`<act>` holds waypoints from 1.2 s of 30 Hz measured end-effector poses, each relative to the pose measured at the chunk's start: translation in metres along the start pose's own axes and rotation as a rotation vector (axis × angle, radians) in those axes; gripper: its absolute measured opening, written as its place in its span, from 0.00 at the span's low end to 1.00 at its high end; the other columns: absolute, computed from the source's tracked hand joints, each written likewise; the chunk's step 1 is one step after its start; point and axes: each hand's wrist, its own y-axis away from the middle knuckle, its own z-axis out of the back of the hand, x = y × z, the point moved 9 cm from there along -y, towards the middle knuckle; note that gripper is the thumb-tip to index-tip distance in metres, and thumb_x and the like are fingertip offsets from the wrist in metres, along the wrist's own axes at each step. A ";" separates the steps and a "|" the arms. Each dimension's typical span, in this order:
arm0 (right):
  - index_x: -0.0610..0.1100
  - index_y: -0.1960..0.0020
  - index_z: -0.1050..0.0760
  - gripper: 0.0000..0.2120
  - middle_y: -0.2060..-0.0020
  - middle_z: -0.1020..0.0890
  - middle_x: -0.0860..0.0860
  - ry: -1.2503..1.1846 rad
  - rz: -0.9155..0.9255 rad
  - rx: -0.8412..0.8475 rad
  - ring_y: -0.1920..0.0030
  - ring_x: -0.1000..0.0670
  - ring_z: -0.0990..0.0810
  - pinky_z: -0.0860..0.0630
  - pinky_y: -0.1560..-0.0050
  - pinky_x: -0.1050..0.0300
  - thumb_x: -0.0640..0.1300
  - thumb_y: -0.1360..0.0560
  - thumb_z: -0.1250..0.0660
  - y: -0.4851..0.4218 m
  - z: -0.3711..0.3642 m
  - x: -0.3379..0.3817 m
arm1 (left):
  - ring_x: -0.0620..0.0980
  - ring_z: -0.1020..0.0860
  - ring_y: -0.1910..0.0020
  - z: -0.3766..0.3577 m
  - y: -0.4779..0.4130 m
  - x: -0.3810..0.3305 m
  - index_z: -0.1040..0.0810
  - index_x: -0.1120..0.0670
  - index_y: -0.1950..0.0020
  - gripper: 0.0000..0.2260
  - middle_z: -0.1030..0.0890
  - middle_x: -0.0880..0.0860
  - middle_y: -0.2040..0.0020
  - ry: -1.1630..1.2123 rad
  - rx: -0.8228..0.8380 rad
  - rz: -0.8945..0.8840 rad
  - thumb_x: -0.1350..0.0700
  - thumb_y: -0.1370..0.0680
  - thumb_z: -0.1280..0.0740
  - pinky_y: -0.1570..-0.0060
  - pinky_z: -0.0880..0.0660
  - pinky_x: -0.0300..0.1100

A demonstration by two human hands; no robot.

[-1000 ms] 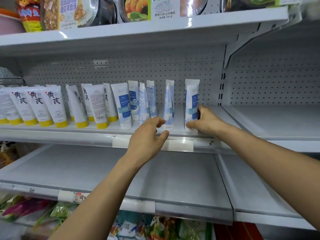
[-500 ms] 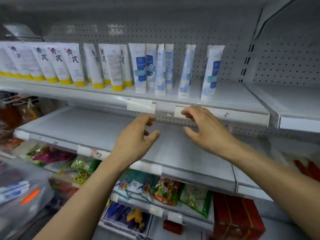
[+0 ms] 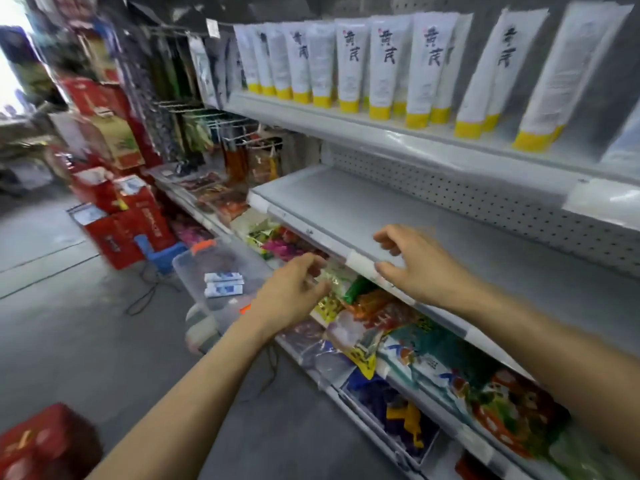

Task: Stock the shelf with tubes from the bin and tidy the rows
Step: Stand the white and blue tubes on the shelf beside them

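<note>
A clear plastic bin (image 3: 194,271) stands on the floor left of the shelving, with two white-and-blue tubes (image 3: 223,284) lying inside. White tubes with yellow caps (image 3: 349,67) stand in a row on the upper shelf (image 3: 398,140). My left hand (image 3: 294,289) hovers between the bin and the shelf edge, fingers loosely curled, holding nothing. My right hand (image 3: 419,265) hangs over the front lip of the bare middle shelf (image 3: 346,209), fingers relaxed and empty. The picture is blurred by motion.
Snack packets (image 3: 433,358) fill the lowest shelf. Red cartons (image 3: 121,216) and a blue stool (image 3: 162,254) stand on the grey floor at the left, a black cable (image 3: 145,292) trails nearby, and a red box (image 3: 38,441) sits at the bottom left corner.
My view has swung down and to the left, bringing the bin into sight. Both hands left the blue tubes on the upper shelf and dropped below it, empty.
</note>
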 end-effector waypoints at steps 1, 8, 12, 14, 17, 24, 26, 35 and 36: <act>0.45 0.34 0.30 0.20 0.40 0.24 0.48 -0.027 0.006 0.022 0.42 0.49 0.25 0.27 0.40 0.51 0.48 0.24 0.35 -0.022 -0.020 0.013 | 0.47 0.22 0.53 0.011 -0.006 0.029 0.26 0.53 0.36 0.16 0.21 0.49 0.41 0.005 0.000 0.037 0.50 0.22 0.34 0.49 0.26 0.42; 0.44 0.38 0.27 0.18 0.45 0.22 0.49 -0.215 -0.015 0.225 0.46 0.50 0.23 0.25 0.43 0.52 0.47 0.26 0.33 -0.167 -0.174 0.088 | 0.48 0.23 0.47 0.081 -0.048 0.226 0.26 0.54 0.36 0.15 0.21 0.49 0.42 0.030 -0.027 0.289 0.52 0.21 0.34 0.52 0.33 0.37; 0.44 0.38 0.26 0.18 0.49 0.21 0.50 -0.317 -0.110 0.336 0.47 0.49 0.21 0.24 0.43 0.51 0.46 0.27 0.31 -0.230 -0.255 0.103 | 0.49 0.22 0.51 0.089 -0.067 0.319 0.25 0.53 0.38 0.14 0.20 0.49 0.44 0.038 0.035 0.423 0.50 0.22 0.34 0.49 0.28 0.41; 0.43 0.39 0.26 0.17 0.48 0.22 0.49 -0.351 -0.148 0.393 0.47 0.49 0.22 0.25 0.44 0.53 0.45 0.26 0.31 -0.257 -0.293 0.105 | 0.51 0.22 0.49 0.082 -0.080 0.356 0.25 0.52 0.37 0.15 0.20 0.50 0.43 0.025 0.097 0.458 0.49 0.22 0.34 0.47 0.27 0.43; 0.40 0.40 0.26 0.15 0.48 0.22 0.48 -0.377 -0.217 0.453 0.47 0.48 0.23 0.27 0.46 0.55 0.43 0.26 0.31 -0.298 -0.345 0.100 | 0.53 0.21 0.46 0.066 -0.105 0.402 0.25 0.52 0.36 0.16 0.20 0.51 0.42 0.048 0.155 0.515 0.50 0.22 0.33 0.45 0.28 0.42; 0.39 0.47 0.21 0.12 0.49 0.17 0.45 -0.353 -0.368 0.584 0.49 0.46 0.20 0.26 0.47 0.55 0.44 0.28 0.30 -0.390 -0.465 0.068 | 0.51 0.22 0.47 0.030 -0.189 0.513 0.26 0.52 0.36 0.15 0.20 0.51 0.43 0.105 0.199 0.625 0.50 0.21 0.34 0.44 0.27 0.42; 0.37 0.47 0.22 0.11 0.49 0.18 0.42 -0.371 -0.445 0.642 0.54 0.49 0.23 0.28 0.52 0.56 0.42 0.27 0.30 -0.412 -0.507 0.053 | 0.52 0.22 0.47 0.017 -0.220 0.548 0.26 0.51 0.37 0.14 0.19 0.51 0.43 0.108 0.220 0.660 0.51 0.21 0.34 0.43 0.26 0.45; 0.35 0.39 0.25 0.18 0.42 0.21 0.39 -0.214 -0.820 0.783 0.43 0.41 0.20 0.27 0.52 0.55 0.40 0.26 0.33 -0.434 -0.671 -0.035 | 0.60 0.25 0.39 -0.085 -0.306 0.694 0.25 0.56 0.36 0.15 0.24 0.59 0.35 -0.024 0.366 0.681 0.57 0.22 0.37 0.39 0.28 0.47; 0.34 0.39 0.25 0.17 0.41 0.21 0.38 -0.212 -0.855 0.794 0.44 0.42 0.20 0.27 0.52 0.55 0.39 0.26 0.33 -0.429 -0.688 -0.043 | 0.60 0.26 0.37 -0.098 -0.310 0.707 0.27 0.57 0.34 0.17 0.26 0.59 0.34 -0.051 0.381 0.675 0.57 0.22 0.37 0.38 0.29 0.48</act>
